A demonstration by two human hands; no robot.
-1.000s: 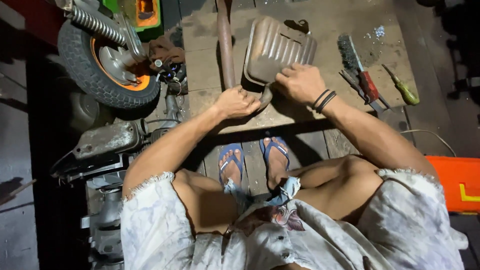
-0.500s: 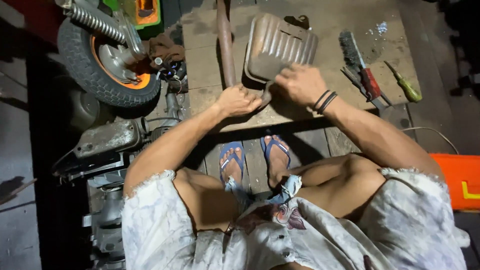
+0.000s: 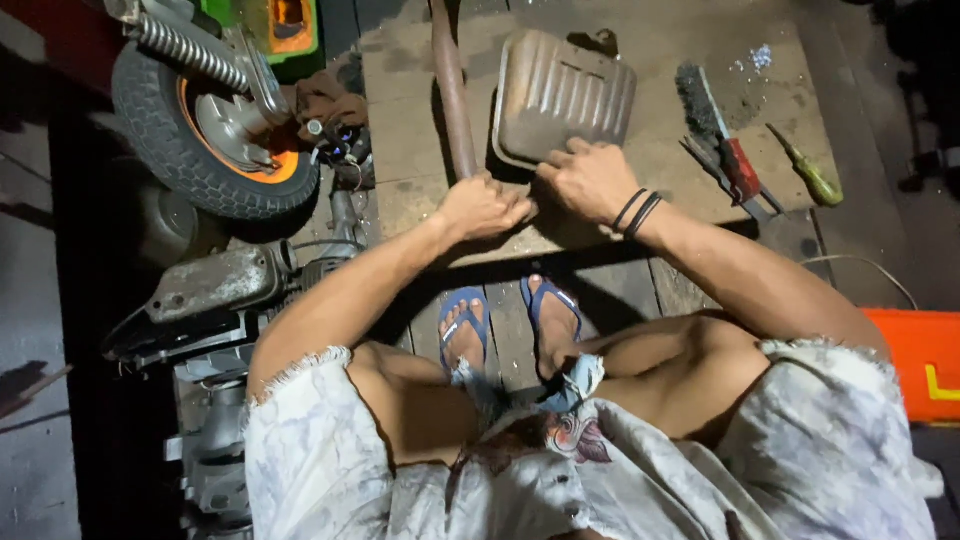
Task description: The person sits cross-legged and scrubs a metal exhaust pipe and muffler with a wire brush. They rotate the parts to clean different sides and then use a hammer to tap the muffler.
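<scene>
A dented, ribbed metal casing (image 3: 565,95) lies on a wooden platform (image 3: 650,40) in front of me. A rusty pipe (image 3: 450,90) runs along the casing's left side and down to its lower corner. My left hand (image 3: 485,208) is closed in a fist around the lower end of that pipe. My right hand (image 3: 590,180), with dark bands on its wrist, grips the near edge of the casing with the fingers curled over the rim. The two hands almost touch. My sandalled feet (image 3: 510,320) rest below the platform's edge.
A wire brush (image 3: 695,100), a red-handled tool (image 3: 742,172) and a green-handled screwdriver (image 3: 808,172) lie right of the casing. A small wheel with an orange hub (image 3: 205,135) and a spring stands at left, a grey engine part (image 3: 210,285) below it. An orange box (image 3: 920,350) sits at right.
Both hands stay at the casing's near corner. They have shifted only slightly, the left fist closing in toward the right hand.
</scene>
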